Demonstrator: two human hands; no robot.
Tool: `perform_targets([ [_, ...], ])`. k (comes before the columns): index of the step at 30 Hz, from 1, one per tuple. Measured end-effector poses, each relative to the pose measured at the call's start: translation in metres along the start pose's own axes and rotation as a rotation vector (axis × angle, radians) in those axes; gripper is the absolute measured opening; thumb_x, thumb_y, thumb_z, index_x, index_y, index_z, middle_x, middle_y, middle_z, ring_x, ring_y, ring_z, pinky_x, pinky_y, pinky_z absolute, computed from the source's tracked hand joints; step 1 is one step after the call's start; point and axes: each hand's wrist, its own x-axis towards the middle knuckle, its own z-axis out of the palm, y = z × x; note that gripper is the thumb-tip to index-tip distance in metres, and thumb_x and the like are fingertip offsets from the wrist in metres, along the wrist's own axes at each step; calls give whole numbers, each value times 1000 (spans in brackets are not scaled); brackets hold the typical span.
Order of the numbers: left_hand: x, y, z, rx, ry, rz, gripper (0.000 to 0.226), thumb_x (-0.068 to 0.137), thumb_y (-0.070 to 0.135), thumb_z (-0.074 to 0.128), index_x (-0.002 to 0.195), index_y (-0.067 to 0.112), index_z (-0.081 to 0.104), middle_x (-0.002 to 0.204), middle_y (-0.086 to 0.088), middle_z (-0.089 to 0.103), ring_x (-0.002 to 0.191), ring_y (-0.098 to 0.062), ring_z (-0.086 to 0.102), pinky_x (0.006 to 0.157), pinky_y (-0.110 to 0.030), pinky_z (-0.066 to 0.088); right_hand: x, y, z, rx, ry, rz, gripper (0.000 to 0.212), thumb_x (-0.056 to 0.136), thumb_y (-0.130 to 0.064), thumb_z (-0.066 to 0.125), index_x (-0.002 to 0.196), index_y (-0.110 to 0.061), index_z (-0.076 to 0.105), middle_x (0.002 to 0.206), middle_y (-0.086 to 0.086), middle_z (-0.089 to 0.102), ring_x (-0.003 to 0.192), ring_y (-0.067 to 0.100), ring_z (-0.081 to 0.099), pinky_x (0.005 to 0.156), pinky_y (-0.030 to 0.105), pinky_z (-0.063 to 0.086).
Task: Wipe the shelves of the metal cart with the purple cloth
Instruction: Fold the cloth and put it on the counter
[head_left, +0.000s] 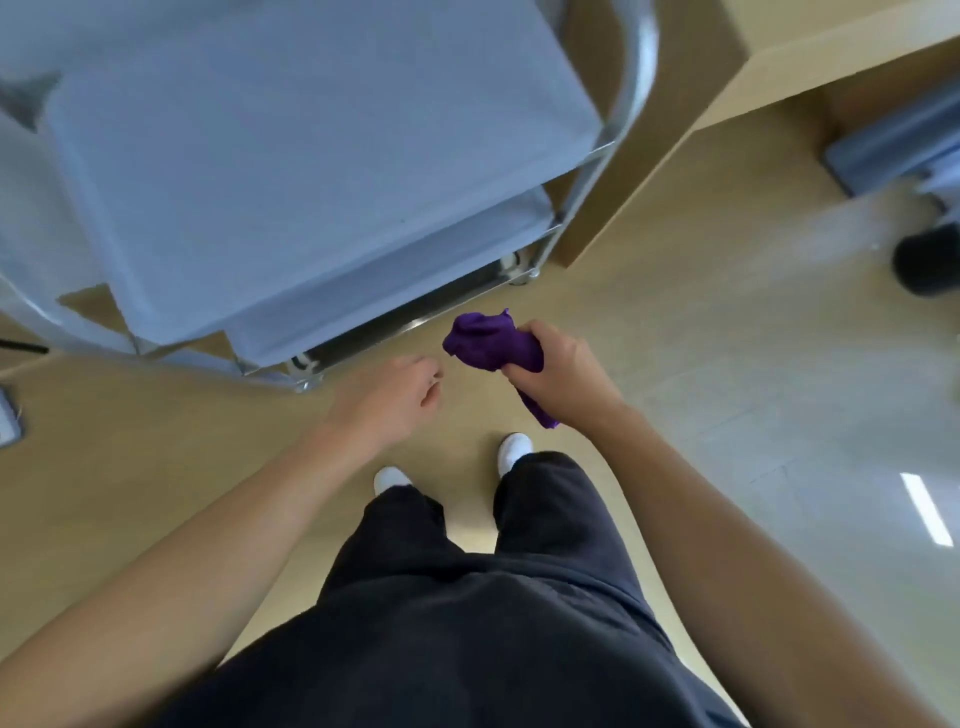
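Note:
The metal cart fills the upper left, seen from above, with its top shelf, a middle shelf edge and a dark bottom shelf showing below. My right hand grips the bunched purple cloth in the air just in front of the cart's lower shelves, not touching them. My left hand hovers beside it, to the left, with fingers loosely curled and nothing in it.
A wooden cabinet or desk side stands right behind the cart. A chair base and dark wheel sit at the far right. My legs and white shoes are on the tan floor below the hands.

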Motion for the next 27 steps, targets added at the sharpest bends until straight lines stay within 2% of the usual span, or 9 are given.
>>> perform_targets([
  [4, 32, 62, -31, 85, 13, 135, 28, 97, 32, 40, 113, 23, 60, 110, 10, 63, 92, -15, 62, 71, -32, 50, -20, 21, -64, 70, 120, 21, 27, 81, -25, 65, 107, -22, 56, 85, -6, 63, 75, 9, 59, 61, 14, 44],
  [7, 70, 111, -46, 132, 46, 162, 26, 96, 32, 40, 106, 24, 62, 105, 10, 63, 88, -14, 61, 64, -30, 46, -21, 49, -117, 108, 174, 11, 28, 82, -24, 65, 108, -22, 56, 87, -5, 63, 76, 10, 59, 62, 17, 44],
  [12, 134, 205, -70, 123, 108, 163, 24, 95, 31, 40, 100, 23, 62, 96, 9, 63, 84, -16, 60, 65, -36, 51, -12, 97, -214, 119, 252, -12, 26, 80, -23, 65, 105, -18, 57, 88, -2, 64, 81, 16, 61, 69, 27, 48],
  [17, 190, 281, -104, 125, 193, 254, 19, 94, 30, 45, 99, 23, 62, 96, 7, 64, 87, -17, 60, 67, -36, 51, 4, 120, -295, 132, 349, -19, 24, 80, -24, 65, 102, -18, 56, 85, -4, 62, 77, 12, 59, 65, 23, 47],
  [23, 250, 323, -144, 129, 262, 290, 19, 94, 27, 47, 102, 21, 63, 92, 6, 65, 83, -18, 62, 71, -41, 54, 46, 120, -357, 143, 423, -52, 28, 81, -24, 64, 106, -19, 55, 91, -3, 64, 82, 10, 60, 72, 27, 52],
  [27, 300, 328, -171, 122, 280, 315, 20, 94, 28, 46, 103, 22, 62, 95, 5, 65, 84, -18, 62, 68, -35, 51, 90, 111, -387, 126, 447, -65, 30, 82, -24, 64, 110, -18, 54, 92, -2, 63, 83, 13, 61, 73, 28, 52],
])
